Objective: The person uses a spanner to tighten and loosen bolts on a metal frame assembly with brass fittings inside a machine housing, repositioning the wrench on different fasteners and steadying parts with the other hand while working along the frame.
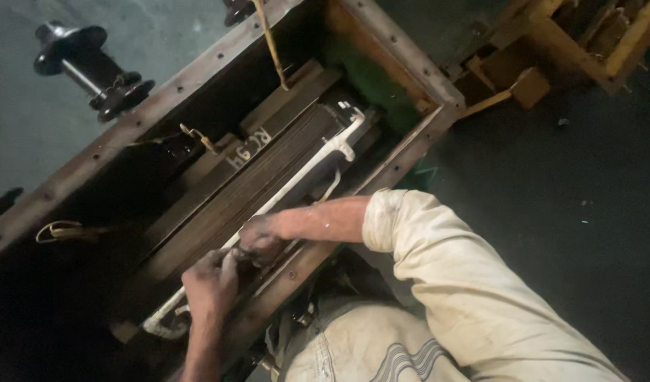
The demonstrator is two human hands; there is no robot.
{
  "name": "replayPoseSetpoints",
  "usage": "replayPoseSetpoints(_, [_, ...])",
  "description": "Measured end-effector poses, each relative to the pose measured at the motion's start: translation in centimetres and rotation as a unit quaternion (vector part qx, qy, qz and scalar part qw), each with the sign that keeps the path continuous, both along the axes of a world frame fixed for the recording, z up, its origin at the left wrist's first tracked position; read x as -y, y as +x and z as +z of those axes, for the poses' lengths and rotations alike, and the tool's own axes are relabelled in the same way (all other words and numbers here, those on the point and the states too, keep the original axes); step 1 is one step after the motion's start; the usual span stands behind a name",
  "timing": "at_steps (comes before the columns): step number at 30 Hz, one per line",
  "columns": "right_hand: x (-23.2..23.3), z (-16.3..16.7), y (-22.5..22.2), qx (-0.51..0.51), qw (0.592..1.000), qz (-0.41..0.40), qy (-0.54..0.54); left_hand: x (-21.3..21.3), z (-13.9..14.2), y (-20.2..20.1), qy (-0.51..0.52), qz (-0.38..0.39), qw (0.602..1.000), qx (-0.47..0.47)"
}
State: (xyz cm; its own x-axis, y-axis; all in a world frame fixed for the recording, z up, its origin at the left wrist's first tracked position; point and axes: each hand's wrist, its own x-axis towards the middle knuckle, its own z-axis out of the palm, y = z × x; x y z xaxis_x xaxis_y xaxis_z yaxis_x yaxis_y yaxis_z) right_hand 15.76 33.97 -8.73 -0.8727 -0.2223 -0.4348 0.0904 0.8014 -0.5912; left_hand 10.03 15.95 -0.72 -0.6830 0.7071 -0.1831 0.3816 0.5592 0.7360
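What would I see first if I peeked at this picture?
First, two grimy hands close together in the middle: the left hand and the right hand both press on a long white tape-wrapped bar. That bar runs slantwise over a stack of dark plates inside a big rusty metal frame with bolt holes. At the top left, a black spool-shaped part lies on the grey floor.

Dark spool-shaped insulator [91, 67] on grey floor [28, 120], wooden frame pieces [565, 49] top right, tan strap loop [62, 230]
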Motion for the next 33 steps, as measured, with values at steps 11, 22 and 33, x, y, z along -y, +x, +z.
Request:
replayPoseSetpoints(11, [-8.1,6.7,6.1,-0.144,0.987,-0.072,0.018,0.7,1.4,-4.1,0.007,-0.111,0.989,0.096])
replayPoseSetpoints(22, [-12.6,9.0,20.2,-0.301,0.905,-0.174,0.246,-3.4,0.8,-6.8,-0.144,-0.222,0.937,0.228])
replayPoseSetpoints(33, [-12.8,7.6,21.9,-0.259,0.921,-0.212,0.197,-3.5,-1.5,-7.4,-0.169,-0.243,0.870,0.394])
